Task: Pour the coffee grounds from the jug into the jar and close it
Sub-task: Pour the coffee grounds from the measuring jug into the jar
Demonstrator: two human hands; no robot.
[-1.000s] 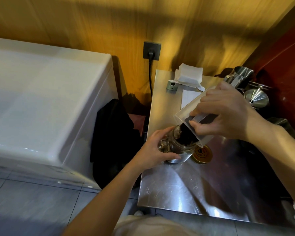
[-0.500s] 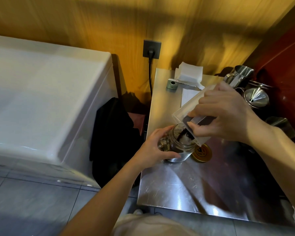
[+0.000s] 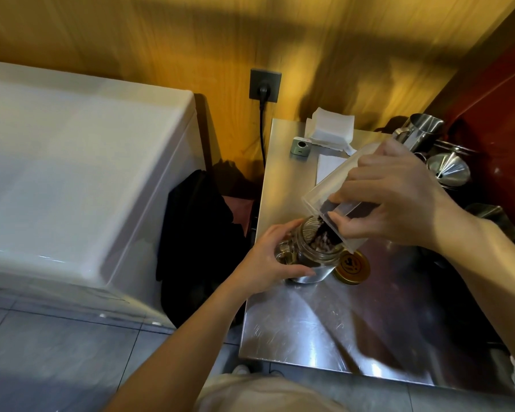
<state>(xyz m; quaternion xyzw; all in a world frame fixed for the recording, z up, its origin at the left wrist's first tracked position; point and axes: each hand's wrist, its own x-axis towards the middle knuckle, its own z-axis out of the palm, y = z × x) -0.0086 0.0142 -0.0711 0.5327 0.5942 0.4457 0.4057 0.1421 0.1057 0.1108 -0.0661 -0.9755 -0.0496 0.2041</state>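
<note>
grounds (image 3: 324,237) fall dark from the tilted clear jug (image 3: 344,191) into the mouth of the glass jar (image 3: 312,251), which stands on the steel table (image 3: 309,328) near its left edge. the right hand (image 3: 399,197) grips the jug round its body, long axis slanting down and left, lip right above the jar's opening. the left hand (image 3: 268,260) is wrapped round the jar's left side, steadying it. the gold lid (image 3: 351,267) lies flat on the table just beside the jar, on its right, directly under the pouring hand. that puts the lid nearer the right hand, so closing likely calls for setting the jug down first, while the left hand holds the jar. some grounds seem left in the jug.
</note>
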